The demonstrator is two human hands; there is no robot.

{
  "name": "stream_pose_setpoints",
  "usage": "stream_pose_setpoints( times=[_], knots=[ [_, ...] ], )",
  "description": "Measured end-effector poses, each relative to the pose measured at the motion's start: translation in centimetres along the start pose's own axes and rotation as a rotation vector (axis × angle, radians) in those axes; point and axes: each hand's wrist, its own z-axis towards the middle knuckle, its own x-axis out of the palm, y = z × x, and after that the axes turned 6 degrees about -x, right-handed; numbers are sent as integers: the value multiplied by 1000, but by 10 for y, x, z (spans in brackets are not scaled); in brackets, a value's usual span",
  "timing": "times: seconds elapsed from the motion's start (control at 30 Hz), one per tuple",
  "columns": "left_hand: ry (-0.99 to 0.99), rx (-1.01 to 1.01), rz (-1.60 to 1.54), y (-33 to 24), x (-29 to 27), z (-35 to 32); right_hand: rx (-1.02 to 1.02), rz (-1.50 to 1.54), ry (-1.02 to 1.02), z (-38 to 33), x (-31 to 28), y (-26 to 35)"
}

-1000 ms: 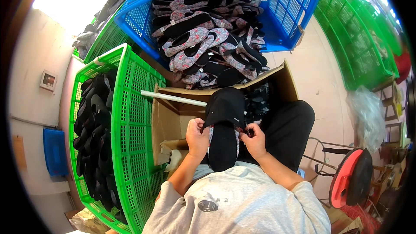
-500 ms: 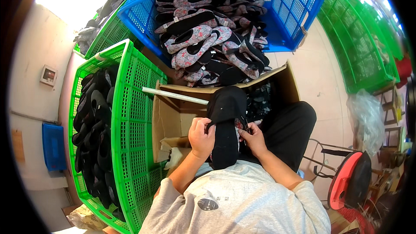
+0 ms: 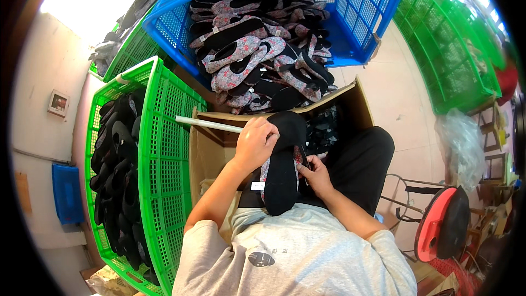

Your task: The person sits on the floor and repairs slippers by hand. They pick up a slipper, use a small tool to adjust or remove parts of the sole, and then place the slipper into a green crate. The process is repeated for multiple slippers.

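A slipper (image 3: 281, 186) lies on my lap with its black sole up, floral fabric showing along its edges and a white tag sticking out on the left. My right hand (image 3: 316, 176) pinches the slipper's right edge, near a reddish patterned part. At the far end my left hand (image 3: 255, 140) is raised, its fingers pressed together beside black material over my knee. What those fingertips hold is hidden. A white rod (image 3: 208, 124) passes behind this hand.
An open cardboard box (image 3: 207, 151) with dark patterned items stands before my legs. Beyond it, a blue crate (image 3: 356, 57) holds heaped floral slippers. A green crate (image 3: 170, 186) of black slippers stands left. At right are a red-and-black seat (image 3: 438, 225) and green crates (image 3: 438, 49).
My left hand has moved from the slipper's left side up to its far end. The white tag has come into sight. My right hand stays at the right edge.
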Motion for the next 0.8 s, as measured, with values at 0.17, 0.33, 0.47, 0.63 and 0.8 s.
stream_pose_setpoints(
  times=[0.17, 0.33, 0.47, 0.63, 0.8],
  knots=[
    [-29, 156, 27, -17, -12, 53, 0, -14, 10, 2, -2, -1],
    [141, 260, -36, -37, 7, 91, -29, -5, 29, 4, -4, -8],
    [252, 290, -24, -37, 24, 95, 13, -8, 34, 0, -3, 3],
    [173, 134, -10, -21, 11, 86, 17, 37, 30, 2, -4, -1],
    [9, -19, -20, 0, -11, 68, 21, 99, 48, 3, -3, -6]
  ],
)
